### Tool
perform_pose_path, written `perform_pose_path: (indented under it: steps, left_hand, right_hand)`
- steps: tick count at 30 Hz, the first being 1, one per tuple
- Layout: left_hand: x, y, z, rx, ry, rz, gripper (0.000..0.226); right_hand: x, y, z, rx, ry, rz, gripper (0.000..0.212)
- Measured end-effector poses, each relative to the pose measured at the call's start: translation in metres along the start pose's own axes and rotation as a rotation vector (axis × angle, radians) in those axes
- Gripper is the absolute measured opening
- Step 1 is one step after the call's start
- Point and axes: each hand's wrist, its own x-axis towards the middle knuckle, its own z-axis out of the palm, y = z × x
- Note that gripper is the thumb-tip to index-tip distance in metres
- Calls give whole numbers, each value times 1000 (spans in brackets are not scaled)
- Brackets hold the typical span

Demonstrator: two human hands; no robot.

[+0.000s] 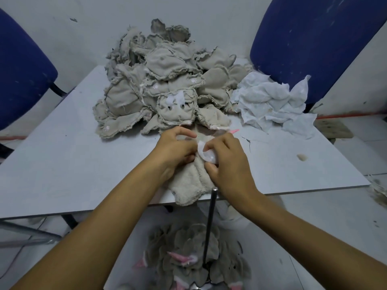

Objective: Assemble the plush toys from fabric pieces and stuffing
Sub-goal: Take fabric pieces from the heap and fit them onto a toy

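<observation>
A beige plush skin (193, 181) is pinned at the table's (62, 164) six-o'clock edge, apparently so its opening stays steady. It is gripped by the curled left hand (174, 148); a white patch (206, 154) is pinched by the right hand (228, 162). The skin looks fleecy, limp and unstuffed.

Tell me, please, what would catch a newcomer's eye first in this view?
Probably the big heap of beige inside-out toy skins at the back of the table, one showing a face with googly eyes. Next, the left hand and right hand at the near edge, working a white patch on a fluffy beige piece.
</observation>
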Motion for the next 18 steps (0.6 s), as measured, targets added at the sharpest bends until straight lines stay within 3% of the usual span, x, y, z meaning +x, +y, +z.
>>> perform_pose_path:
  steps: [8, 18]
  left_hand:
    - [1, -2, -12, 93, 70, 78, 20]
    - [-3, -9, -20, 385, 52, 346, 20]
  right_hand:
    - [0, 0, 3, -115, -89, -208, 29]
    - [6, 1, -3, -109, -249, -257, 42]
